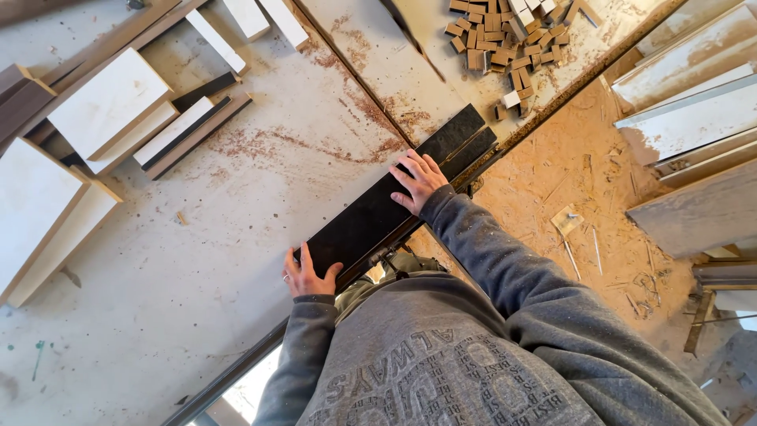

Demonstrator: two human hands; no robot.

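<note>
Left hand [306, 278] gripping dark board [394, 197] end, right hand [418, 180] flat (fingers spread), offcut pile [505, 39] beyond

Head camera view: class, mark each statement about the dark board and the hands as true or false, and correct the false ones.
1. Both hands rest on the dark board. True: the left hand holds its near end and the right hand lies flat further along.
2. The pile of small wood blocks lies beside the left hand. False: it lies at the far end of the table, beyond the board.
3. Pale panels are stacked to the left of the table. True.
4. The floor on the right is swept clean. False: sawdust and scraps cover it.
</note>
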